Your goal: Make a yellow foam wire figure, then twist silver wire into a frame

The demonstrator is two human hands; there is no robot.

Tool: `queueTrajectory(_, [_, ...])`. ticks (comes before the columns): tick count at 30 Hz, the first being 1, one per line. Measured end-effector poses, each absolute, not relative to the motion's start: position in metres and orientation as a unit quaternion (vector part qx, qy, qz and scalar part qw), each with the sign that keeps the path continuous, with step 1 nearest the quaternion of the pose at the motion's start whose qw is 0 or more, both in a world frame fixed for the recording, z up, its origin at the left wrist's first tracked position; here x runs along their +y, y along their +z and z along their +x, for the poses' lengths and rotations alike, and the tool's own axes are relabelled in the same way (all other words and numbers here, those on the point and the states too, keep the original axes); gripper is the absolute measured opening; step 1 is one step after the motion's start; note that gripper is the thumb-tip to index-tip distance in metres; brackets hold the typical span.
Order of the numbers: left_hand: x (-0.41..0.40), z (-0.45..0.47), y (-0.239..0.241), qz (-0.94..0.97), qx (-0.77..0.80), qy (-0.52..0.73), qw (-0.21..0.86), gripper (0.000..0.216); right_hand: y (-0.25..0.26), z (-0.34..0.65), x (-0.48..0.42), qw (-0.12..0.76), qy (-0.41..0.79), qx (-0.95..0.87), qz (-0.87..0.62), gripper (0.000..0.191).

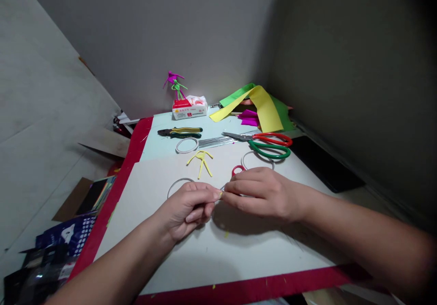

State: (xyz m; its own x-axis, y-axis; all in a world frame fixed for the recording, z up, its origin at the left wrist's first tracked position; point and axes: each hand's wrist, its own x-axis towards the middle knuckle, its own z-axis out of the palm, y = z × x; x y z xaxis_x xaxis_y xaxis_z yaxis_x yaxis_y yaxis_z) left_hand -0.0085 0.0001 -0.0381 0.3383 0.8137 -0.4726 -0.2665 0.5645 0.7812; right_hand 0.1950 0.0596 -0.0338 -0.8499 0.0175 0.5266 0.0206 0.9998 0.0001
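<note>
forearms (116, 259): converge from lower corners
left hand (191, 207): thumb tip pinching yellow piece (221, 195)
right hand (264, 193): palm down, fingers together at piece, grip unclear
red ring (233, 170): partly behind right hand
yellow figure (201, 157): flat beyond hands

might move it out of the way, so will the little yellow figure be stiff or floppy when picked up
The yellow figure is probably light, being so thin. Its limbs stand splayed with clear bends, so it likely keeps its shape but may bend under a hard pinch. Lying flat with limbs spread, it would probably slide rather than roll.
</note>
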Motion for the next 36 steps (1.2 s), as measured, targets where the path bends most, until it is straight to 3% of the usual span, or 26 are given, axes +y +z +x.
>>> queueTrajectory(3, [-0.001,-0.005,-0.034,0.325,0.488,0.365,0.723,0.014,-0.038,0.195,0.060,0.291,0.037,-0.955,-0.037,0.027])
queueTrajectory(8, [-0.003,0.001,-0.028,0.316,0.522,0.400,0.684,0.012,-0.043,0.185,0.051,0.372,0.263,-0.878,-0.145,0.013])
queueTrajectory(13, [-0.002,0.002,-0.029,0.316,0.532,0.415,0.667,0.012,-0.043,0.172,0.039,0.372,0.397,-0.782,-0.303,0.010])
queueTrajectory(19, [-0.002,0.002,-0.032,0.322,0.531,0.424,0.659,0.012,-0.045,0.169,0.037,0.375,0.453,-0.733,-0.341,0.008])
queueTrajectory(24, [-0.006,0.003,-0.029,0.421,0.573,0.419,0.565,0.018,-0.044,0.170,0.040,0.370,0.533,-0.670,-0.362,0.010])
queueTrajectory(36, [-0.013,0.008,-0.034,0.563,0.652,0.314,0.398,0.032,-0.044,0.172,0.047,0.298,0.477,-0.748,-0.353,0.006])
